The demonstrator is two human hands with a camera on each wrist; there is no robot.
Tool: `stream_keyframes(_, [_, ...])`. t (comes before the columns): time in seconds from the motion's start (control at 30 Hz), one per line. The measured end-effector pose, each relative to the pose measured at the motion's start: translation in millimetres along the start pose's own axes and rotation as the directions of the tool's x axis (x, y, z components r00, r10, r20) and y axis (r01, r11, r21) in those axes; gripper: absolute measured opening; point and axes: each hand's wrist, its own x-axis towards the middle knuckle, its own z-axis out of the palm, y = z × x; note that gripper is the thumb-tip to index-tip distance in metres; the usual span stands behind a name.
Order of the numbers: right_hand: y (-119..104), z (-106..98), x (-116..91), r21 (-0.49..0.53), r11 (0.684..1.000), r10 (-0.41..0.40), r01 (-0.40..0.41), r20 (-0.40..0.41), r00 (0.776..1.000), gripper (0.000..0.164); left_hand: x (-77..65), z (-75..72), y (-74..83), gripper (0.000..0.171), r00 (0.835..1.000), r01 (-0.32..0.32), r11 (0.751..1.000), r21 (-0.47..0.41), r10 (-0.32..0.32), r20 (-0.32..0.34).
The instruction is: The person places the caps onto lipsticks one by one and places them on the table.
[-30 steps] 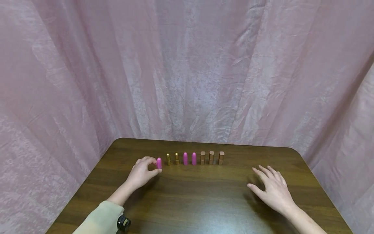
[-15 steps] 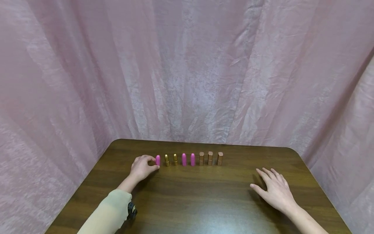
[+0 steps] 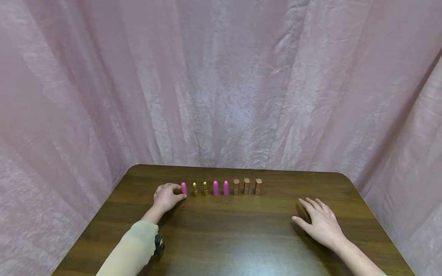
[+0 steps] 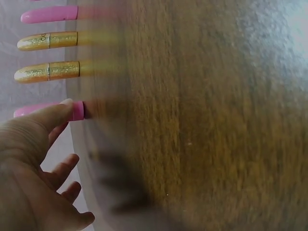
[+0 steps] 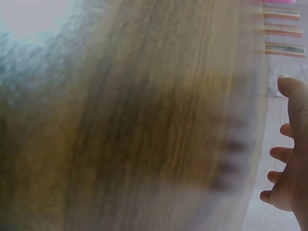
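My left hand (image 3: 166, 197) pinches an upright pink lipstick tube (image 3: 184, 188) at the left end of a row, thumb in front of it. In the left wrist view the thumb covers part of this pink tube (image 4: 78, 110), and its base meets the table. To its right stand two gold lipstick tubes (image 3: 195, 189), then two more pink tubes (image 3: 221, 188) side by side. Three rose-gold square lipstick tubes (image 3: 246, 186) end the row on the right. Well right of them, my right hand (image 3: 321, 224) is spread with fingers extended, palm down over the table, holding nothing.
The brown wooden table (image 3: 221, 237) has rounded far corners, and the row stands near its back edge. Pink velvet curtains (image 3: 224, 84) hang behind and on both sides. A dark watch-like band (image 3: 159, 245) sits by the left sleeve (image 3: 132, 245).
The left hand still pinches the end pink tube, which now stands level with its neighbours, slightly farther back. The view shifts a little; the right hand stays spread in about the same place.
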Motion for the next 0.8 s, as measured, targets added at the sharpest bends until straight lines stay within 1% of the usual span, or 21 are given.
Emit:
stream_keyframes(0.23, [-2,3,2,-0.001,1.000,-0.007,0.007,-0.002,1.000,0.079,1.2,2.9,-4.0,0.035,1.000,0.008,1.000,0.002,-0.008,0.000])
stream_keyframes(0.33, [-2,3,3,0.001,1.000,-0.009,0.009,0.002,1.000,0.080,-1.1,2.6,-6.6,0.044,1.000,-0.010,1.000,0.016,0.010,-0.001])
stream_keyframes(0.43, [-3,2,4,0.005,1.000,-0.007,0.007,0.004,1.000,0.080,-6.2,0.0,-11.8,0.061,0.999,-0.036,0.997,0.067,0.035,0.010])
stream_keyframes(0.53, [-1,-1,3,-0.005,1.000,-0.004,0.004,0.000,1.000,0.080,-15.1,-3.1,-18.1,0.075,0.998,-0.065,0.987,0.146,0.062,0.021])
stream_keyframes(0.6, [1,-2,1,-0.020,1.000,-0.007,0.007,-0.005,1.000,0.081,-23.3,-5.5,-21.2,0.080,0.996,-0.092,0.974,0.205,0.089,0.021])
stream_keyframes(0.73, [4,-5,-5,-0.073,0.997,-0.025,0.024,-0.015,1.000,0.083,-42.0,-9.5,-24.0,0.085,0.988,-0.147,0.942,0.303,0.152,0.006])
stream_keyframes(0.8, [5,-5,-8,-0.098,0.995,-0.033,0.031,-0.013,0.999,0.084,-51.6,-11.3,-23.1,0.087,0.984,-0.167,0.931,0.326,0.177,0.000])
